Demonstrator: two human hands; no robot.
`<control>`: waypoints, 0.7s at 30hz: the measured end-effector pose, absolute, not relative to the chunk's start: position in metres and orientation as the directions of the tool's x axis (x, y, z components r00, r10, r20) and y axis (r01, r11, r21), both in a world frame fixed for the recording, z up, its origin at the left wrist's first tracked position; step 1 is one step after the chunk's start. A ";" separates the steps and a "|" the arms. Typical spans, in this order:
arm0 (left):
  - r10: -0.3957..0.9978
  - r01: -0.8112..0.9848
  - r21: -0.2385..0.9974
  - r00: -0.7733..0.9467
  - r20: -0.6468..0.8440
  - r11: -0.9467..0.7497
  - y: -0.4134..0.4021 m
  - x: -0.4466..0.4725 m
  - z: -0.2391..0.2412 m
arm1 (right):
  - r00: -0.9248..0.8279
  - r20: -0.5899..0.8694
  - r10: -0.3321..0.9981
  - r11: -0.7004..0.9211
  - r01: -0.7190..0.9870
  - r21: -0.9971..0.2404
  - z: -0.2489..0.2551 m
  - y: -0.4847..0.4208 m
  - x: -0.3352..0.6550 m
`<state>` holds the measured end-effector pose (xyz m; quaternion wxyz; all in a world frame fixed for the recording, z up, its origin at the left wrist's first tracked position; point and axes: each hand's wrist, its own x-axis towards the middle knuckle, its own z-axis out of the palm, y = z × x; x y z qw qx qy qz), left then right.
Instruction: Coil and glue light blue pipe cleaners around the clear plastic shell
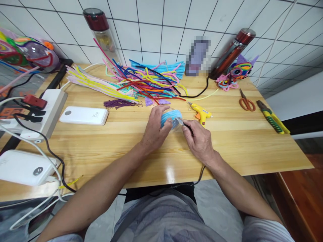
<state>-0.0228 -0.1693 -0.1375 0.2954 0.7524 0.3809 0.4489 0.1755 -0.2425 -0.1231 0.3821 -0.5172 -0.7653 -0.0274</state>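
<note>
My left hand [155,129] is closed around a light blue fuzzy ball-shaped piece [171,117] held just above the wooden table [234,141]. My right hand [198,139] pinches a small metal tool with a dark handle [182,123], its tip touching the blue piece. A yellow glue gun [200,112] lies right behind my right hand.
A heap of coloured pipe cleaners [141,82] lies at the back centre. Orange scissors [246,102] and yellow-green pliers [272,117] lie at the right. A white power bank [84,115], a power strip [47,112] and cables sit at the left. Two bottles stand by the tiled wall.
</note>
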 end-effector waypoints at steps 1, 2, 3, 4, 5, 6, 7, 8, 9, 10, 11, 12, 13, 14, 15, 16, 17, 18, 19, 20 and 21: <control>0.838 0.308 0.787 0.309 0.449 -0.535 -0.169 -0.023 -0.137 | -0.181 0.607 0.774 0.463 0.816 -0.347 -0.123 -0.243 0.176; 0.839 0.310 0.787 0.311 0.446 -0.534 -0.169 -0.023 -0.137 | -0.186 0.599 0.779 0.459 0.820 -0.342 -0.123 -0.244 0.176; 0.841 0.314 0.787 0.313 0.442 -0.531 -0.169 -0.024 -0.137 | -0.188 0.593 0.783 0.454 0.824 -0.339 -0.123 -0.245 0.176; 0.843 0.319 0.788 0.314 0.437 -0.527 -0.170 -0.024 -0.136 | -0.187 0.589 0.786 0.450 0.827 -0.338 -0.123 -0.246 0.177; 0.845 0.322 0.788 0.315 0.433 -0.524 -0.170 -0.024 -0.136 | -0.183 0.590 0.787 0.446 0.829 -0.338 -0.123 -0.247 0.177; 0.846 0.324 0.789 0.316 0.429 -0.521 -0.170 -0.025 -0.136 | -0.176 0.594 0.785 0.443 0.829 -0.340 -0.123 -0.247 0.177; 0.847 0.325 0.790 0.317 0.426 -0.519 -0.170 -0.025 -0.136 | -0.167 0.601 0.782 0.441 0.830 -0.342 -0.122 -0.247 0.177; 0.847 0.324 0.791 0.319 0.425 -0.519 -0.170 -0.025 -0.136 | -0.157 0.607 0.779 0.436 0.831 -0.345 -0.122 -0.247 0.177; 0.846 0.323 0.791 0.319 0.427 -0.520 -0.170 -0.025 -0.136 | -0.146 0.611 0.778 0.429 0.834 -0.347 -0.122 -0.246 0.177; 0.845 0.321 0.790 0.319 0.429 -0.522 -0.170 -0.025 -0.136 | -0.136 0.613 0.779 0.421 0.837 -0.350 -0.122 -0.245 0.177; 0.844 0.318 0.790 0.317 0.432 -0.524 -0.170 -0.024 -0.136 | -0.129 0.614 0.778 0.416 0.839 -0.351 -0.122 -0.244 0.177; 0.843 0.316 0.790 0.316 0.435 -0.525 -0.170 -0.024 -0.136 | -0.126 0.615 0.778 0.413 0.840 -0.351 -0.122 -0.243 0.177; 0.843 0.315 0.790 0.314 0.436 -0.526 -0.170 -0.024 -0.136 | -0.126 0.616 0.778 0.414 0.840 -0.351 -0.122 -0.242 0.177; 0.844 0.314 0.791 0.313 0.435 -0.525 -0.170 -0.024 -0.136 | -0.129 0.616 0.777 0.417 0.839 -0.350 -0.122 -0.241 0.177; 0.845 0.313 0.793 0.313 0.434 -0.523 -0.170 -0.023 -0.136 | -0.134 0.617 0.776 0.422 0.836 -0.350 -0.122 -0.241 0.177; 0.845 0.310 0.794 0.313 0.434 -0.523 -0.170 -0.023 -0.136 | -0.139 0.617 0.775 0.428 0.833 -0.351 -0.123 -0.241 0.177; 0.844 0.305 0.795 0.313 0.436 -0.524 -0.170 -0.023 -0.136 | -0.144 0.617 0.774 0.436 0.828 -0.353 -0.123 -0.241 0.177; 0.843 0.300 0.797 0.312 0.438 -0.525 -0.169 -0.023 -0.136 | -0.151 0.615 0.774 0.444 0.822 -0.356 -0.123 -0.242 0.176; 0.842 0.295 0.798 0.311 0.440 -0.526 -0.169 -0.023 -0.136 | -0.158 0.613 0.774 0.450 0.818 -0.359 -0.124 -0.242 0.176; 0.843 0.293 0.799 0.310 0.440 -0.525 -0.169 -0.023 -0.136 | -0.164 0.610 0.775 0.456 0.814 -0.360 -0.124 -0.243 0.176; 0.843 0.295 0.799 0.310 0.439 -0.524 -0.169 -0.023 -0.136 | -0.169 0.608 0.776 0.459 0.812 -0.360 -0.124 -0.244 0.177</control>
